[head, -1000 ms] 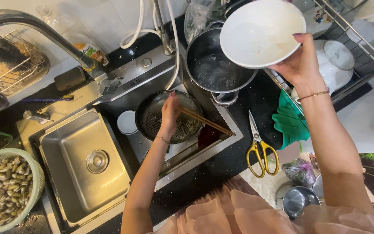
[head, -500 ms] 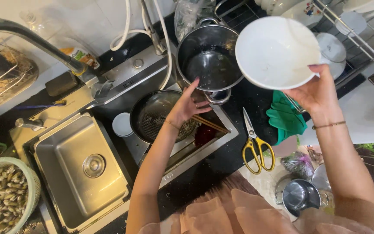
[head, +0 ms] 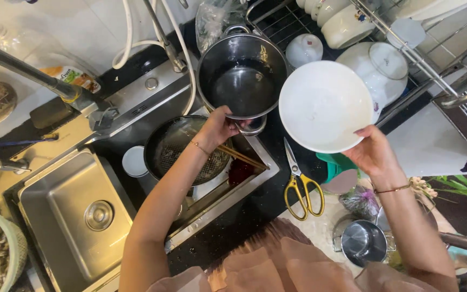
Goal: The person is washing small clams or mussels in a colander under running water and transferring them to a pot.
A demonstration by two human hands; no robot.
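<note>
Two hands work above the sink's right edge. My right hand pinches the rim of a white bowl, probably glazed, slick and breakable. My left hand curls round the steel pot handle, likely heavier.

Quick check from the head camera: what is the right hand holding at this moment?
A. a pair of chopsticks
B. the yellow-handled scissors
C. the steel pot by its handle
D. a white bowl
D: the right hand grips the rim of the white bowl, held up above the counter, while the yellow-handled scissors lie untouched on the dark counter and the left hand is at the steel pot.
</note>
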